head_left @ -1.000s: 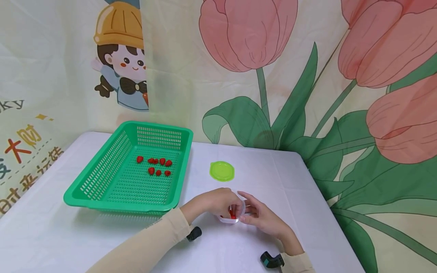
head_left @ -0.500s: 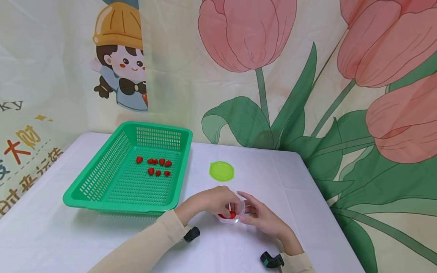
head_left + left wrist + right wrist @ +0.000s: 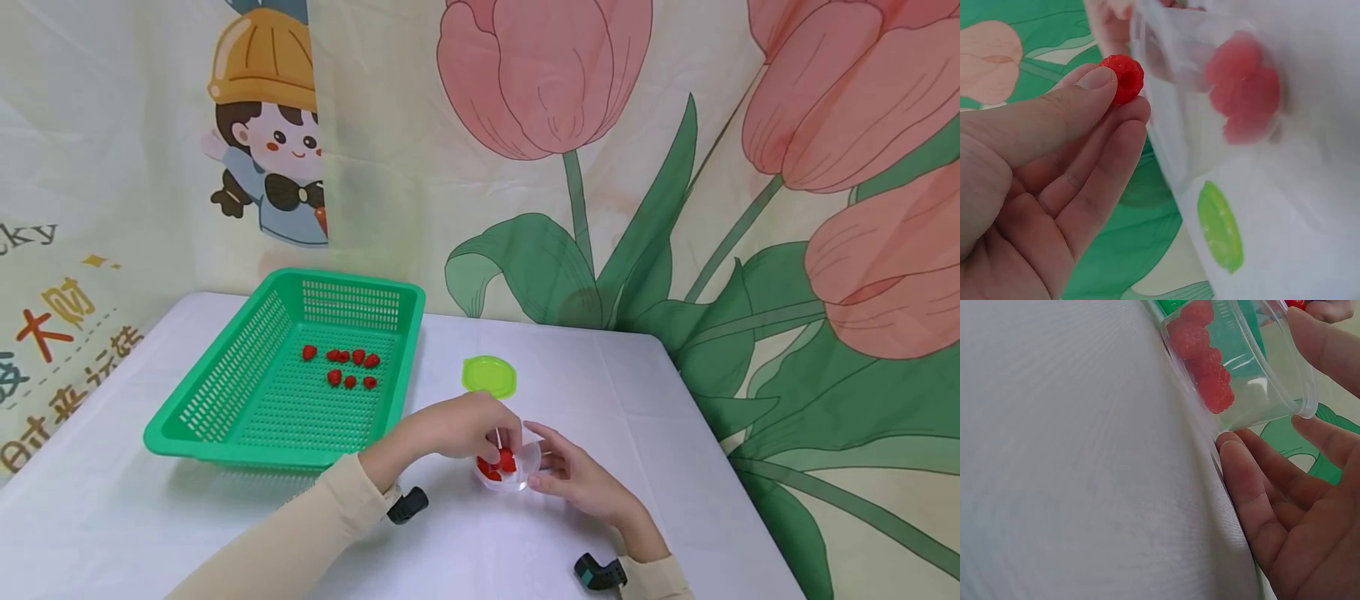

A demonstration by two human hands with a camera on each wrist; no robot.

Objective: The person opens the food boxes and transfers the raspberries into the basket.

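My left hand (image 3: 472, 425) is above a small clear plastic cup (image 3: 531, 460). It pinches a red raspberry (image 3: 1127, 76) between thumb and fingers, just outside the rim in the left wrist view. Several raspberries (image 3: 1191, 340) lie on the bottom of the cup, seen through its wall in the right wrist view. My right hand (image 3: 585, 479) holds the cup from the right, fingers at the far side of the rim and thumb at the near side.
A green plastic basket (image 3: 405, 358) stands on the left of the white-covered table (image 3: 600, 400), with several raspberries (image 3: 334, 377) on its floor. Behind the cup lies a round lime-green lid (image 3: 489, 377). A printed tulip backdrop (image 3: 547, 75) hangs along the table's back edge.
My left hand has risen out of the cup and moved slightly left, bringing a raspberry up with it. More of the cup's contents shows. My right hand stays at the cup.
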